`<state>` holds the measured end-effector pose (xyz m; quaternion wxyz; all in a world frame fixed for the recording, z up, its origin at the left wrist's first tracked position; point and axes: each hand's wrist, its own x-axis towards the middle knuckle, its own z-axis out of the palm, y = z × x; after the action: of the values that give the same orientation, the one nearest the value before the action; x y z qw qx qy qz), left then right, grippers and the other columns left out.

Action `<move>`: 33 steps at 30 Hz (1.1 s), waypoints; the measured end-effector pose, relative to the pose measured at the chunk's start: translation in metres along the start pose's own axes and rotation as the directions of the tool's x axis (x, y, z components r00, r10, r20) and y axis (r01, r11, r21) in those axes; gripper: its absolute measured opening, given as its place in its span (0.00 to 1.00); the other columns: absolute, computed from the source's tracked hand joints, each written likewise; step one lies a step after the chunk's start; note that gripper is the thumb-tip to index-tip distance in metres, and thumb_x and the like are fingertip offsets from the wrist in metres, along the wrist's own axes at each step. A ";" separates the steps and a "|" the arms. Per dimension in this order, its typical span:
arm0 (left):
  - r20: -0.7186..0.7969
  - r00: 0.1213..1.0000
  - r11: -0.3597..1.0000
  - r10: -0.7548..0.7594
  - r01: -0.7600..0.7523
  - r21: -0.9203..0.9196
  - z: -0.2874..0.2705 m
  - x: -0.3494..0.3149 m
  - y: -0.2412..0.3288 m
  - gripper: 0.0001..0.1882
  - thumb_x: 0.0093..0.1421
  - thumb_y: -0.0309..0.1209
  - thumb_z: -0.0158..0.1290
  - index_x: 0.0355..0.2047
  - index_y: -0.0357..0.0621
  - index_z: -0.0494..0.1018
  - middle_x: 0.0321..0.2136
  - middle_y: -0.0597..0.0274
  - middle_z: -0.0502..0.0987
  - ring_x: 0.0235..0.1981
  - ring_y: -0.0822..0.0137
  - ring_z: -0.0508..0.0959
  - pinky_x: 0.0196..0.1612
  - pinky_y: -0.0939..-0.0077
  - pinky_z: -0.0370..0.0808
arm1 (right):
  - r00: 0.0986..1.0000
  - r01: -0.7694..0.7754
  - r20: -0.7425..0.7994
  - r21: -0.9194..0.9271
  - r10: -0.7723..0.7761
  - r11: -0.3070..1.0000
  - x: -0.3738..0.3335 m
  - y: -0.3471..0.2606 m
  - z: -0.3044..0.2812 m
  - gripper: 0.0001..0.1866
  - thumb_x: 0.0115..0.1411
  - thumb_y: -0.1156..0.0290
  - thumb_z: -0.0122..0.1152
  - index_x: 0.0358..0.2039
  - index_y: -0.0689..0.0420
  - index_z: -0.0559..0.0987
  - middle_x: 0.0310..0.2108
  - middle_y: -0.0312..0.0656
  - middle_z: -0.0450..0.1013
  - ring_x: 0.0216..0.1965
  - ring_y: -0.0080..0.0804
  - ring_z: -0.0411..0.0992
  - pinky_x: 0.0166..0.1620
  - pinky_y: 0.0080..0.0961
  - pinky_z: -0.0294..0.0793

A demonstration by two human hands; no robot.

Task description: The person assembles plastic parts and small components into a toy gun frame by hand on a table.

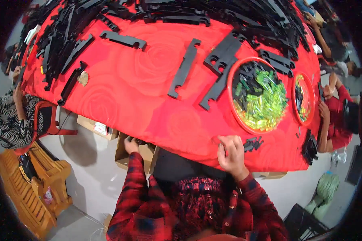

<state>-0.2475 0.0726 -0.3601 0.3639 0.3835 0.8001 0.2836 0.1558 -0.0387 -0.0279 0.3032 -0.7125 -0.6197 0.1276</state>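
in the head view, below the table's near edge, the left hand reaches over an open cardboard box; the hand is blurred, with dark pieces just beside its fingers, and whether it grasps one i cannot tell; the box is plain brown, its upper part tucked under the red tablecloth; the right hand is at the cloth's edge with fingers curled, and whether anything is pinched in it i cannot tell; just beyond its knuckles lie small black pieces, short, narrow and matt, in a loose cluster; farther out from that hand stands a red basin of glossy, see-through green and yellow pieces with black ones among them; ahead, between the hands' reach and the dark heap at the far side, lie long flat black bars, notched at the ends
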 end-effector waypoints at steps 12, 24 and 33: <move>-0.102 0.689 0.685 0.717 -0.724 -0.081 -0.089 -0.116 0.332 0.17 0.67 0.26 0.51 0.54 0.32 0.69 0.35 0.64 0.72 0.34 0.71 0.71 0.40 0.73 0.71 | 0.994 0.070 -0.090 0.067 -0.064 0.995 0.005 0.001 -0.001 0.14 0.51 0.80 0.62 0.40 0.59 0.77 0.33 0.45 0.71 0.37 0.45 0.72 0.42 0.38 0.71; 0.375 0.307 0.138 0.875 -0.899 0.415 0.074 -0.132 0.447 0.31 0.59 0.36 0.61 0.57 0.29 0.66 0.41 0.42 0.77 0.43 0.45 0.77 0.46 0.54 0.75 | 0.983 0.125 -0.148 0.088 -0.111 0.988 0.000 0.005 -0.001 0.12 0.51 0.80 0.61 0.39 0.61 0.77 0.32 0.45 0.70 0.37 0.45 0.71 0.41 0.39 0.70; 0.177 0.417 0.345 0.892 -0.879 0.329 0.048 -0.125 0.422 0.27 0.59 0.30 0.58 0.55 0.28 0.65 0.44 0.34 0.72 0.43 0.43 0.76 0.45 0.52 0.75 | 0.984 0.130 -0.130 0.073 -0.120 0.989 0.002 0.004 0.000 0.12 0.51 0.79 0.61 0.38 0.61 0.77 0.32 0.45 0.70 0.36 0.45 0.71 0.41 0.39 0.69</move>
<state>0.0175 0.2087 -0.0331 0.0592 0.8105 0.5089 0.2840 0.1600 -0.0368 -0.0299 0.3776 -0.6659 -0.6373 0.0882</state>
